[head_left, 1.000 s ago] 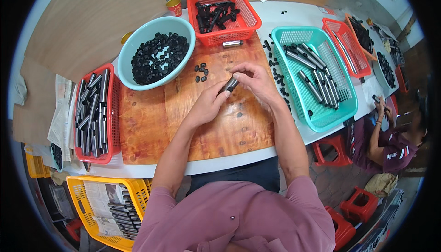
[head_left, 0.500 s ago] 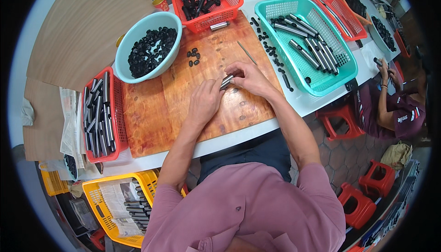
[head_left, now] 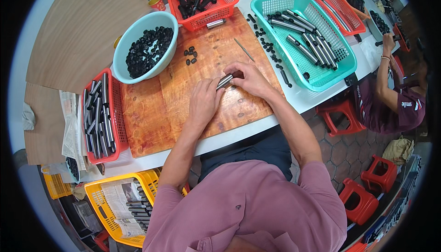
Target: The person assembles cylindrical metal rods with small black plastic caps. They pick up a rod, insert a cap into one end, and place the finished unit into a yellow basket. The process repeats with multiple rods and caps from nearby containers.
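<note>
A short shiny metal tube (head_left: pixel 224 81) lies between my two hands, above the wooden board (head_left: pixel 156 114). My left hand (head_left: pixel 204 98) is closed round its near left end. The fingers and thumb of my right hand (head_left: pixel 250 79) pinch its far right end, and whatever small part may be under those fingertips is hidden. Several small black oval pieces (head_left: pixel 190 55) lie on the board, up and left of my hands. A thin metal rod (head_left: pixel 244 49) rests beyond my right hand. Another short metal tube (head_left: pixel 215 24) lies at the board's far edge.
A pale blue bowl (head_left: pixel 120 63) of black pieces stands left. Red baskets hold metal tubes (head_left: pixel 102 118) and black parts (head_left: pixel 198 3). A green basket (head_left: pixel 312 86) with tubes stands right, beside loose black pieces. A yellow crate (head_left: pixel 98 206) sits lower left. A co-worker (head_left: pixel 390 95) works at far right.
The tube in my hands has turned slightly, showing more of its bright side. My grip stays much the same. The co-worker's arm has moved up and away, and the view has shifted a little.
</note>
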Action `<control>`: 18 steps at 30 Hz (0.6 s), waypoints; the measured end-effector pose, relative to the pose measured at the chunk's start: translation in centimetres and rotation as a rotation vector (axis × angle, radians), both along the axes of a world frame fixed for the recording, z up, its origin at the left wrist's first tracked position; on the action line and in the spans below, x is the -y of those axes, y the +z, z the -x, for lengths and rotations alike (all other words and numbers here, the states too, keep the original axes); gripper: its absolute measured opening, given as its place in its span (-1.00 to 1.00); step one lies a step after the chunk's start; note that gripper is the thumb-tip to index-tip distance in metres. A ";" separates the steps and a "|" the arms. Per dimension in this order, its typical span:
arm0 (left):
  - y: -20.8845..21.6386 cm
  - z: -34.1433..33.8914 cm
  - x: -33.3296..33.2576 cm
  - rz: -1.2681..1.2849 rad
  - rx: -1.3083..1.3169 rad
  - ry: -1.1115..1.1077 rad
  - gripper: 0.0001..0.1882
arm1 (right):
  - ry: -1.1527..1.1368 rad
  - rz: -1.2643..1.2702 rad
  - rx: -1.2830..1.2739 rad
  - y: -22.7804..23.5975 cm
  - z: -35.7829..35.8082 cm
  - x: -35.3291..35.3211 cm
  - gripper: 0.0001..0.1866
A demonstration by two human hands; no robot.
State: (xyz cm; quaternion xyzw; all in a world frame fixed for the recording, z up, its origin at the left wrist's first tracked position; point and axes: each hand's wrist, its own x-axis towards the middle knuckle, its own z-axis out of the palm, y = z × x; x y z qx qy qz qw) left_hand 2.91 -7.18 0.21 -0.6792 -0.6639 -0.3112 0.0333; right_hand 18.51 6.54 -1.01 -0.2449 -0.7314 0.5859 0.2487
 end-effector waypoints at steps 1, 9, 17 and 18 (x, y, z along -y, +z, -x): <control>0.0 0.1 0.0 0.017 0.004 0.000 -0.64 | 0.007 -0.020 -0.001 0.0 0.1 -0.1 -0.67; 0.5 0.5 -0.3 0.094 -0.028 -0.027 -0.64 | -0.271 -0.464 0.246 0.8 6.1 -1.5 -0.75; -0.7 0.6 -0.3 0.005 -0.021 -0.025 -0.68 | -0.395 -0.749 0.314 -0.9 7.4 -0.3 -0.78; -0.9 0.5 -0.5 -0.007 -0.005 -0.025 -0.68 | -0.405 -0.744 0.340 -0.9 7.3 -0.4 -0.78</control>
